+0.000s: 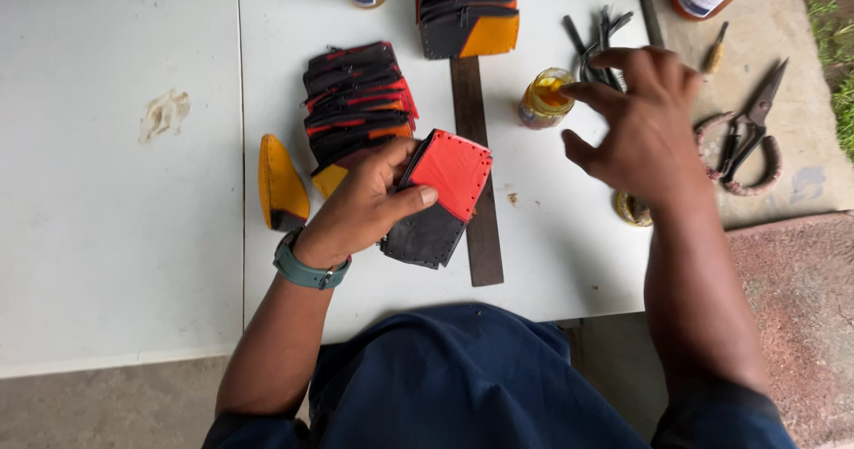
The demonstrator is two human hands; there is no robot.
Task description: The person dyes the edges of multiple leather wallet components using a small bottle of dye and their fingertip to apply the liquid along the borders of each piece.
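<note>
My left hand (369, 202) grips a leather piece (440, 196) made of red and black panels with stitch holes along the edge, holding it just above the white table (124, 236). My right hand (645, 124) hovers with fingers spread beside a small glass jar (544, 99) of yellow glue; one fingertip reaches over the jar's mouth. That hand holds nothing I can see. A green watch sits on my left wrist.
A stack of red, black and orange leather pieces (358, 102) lies behind my left hand, another stack (467, 12) farther back. A dark metal ruler (476, 182) runs down the table. A yellow leather piece (281, 184) lies left. Scissors (747, 133), dark tools (598, 40) and bottles sit right.
</note>
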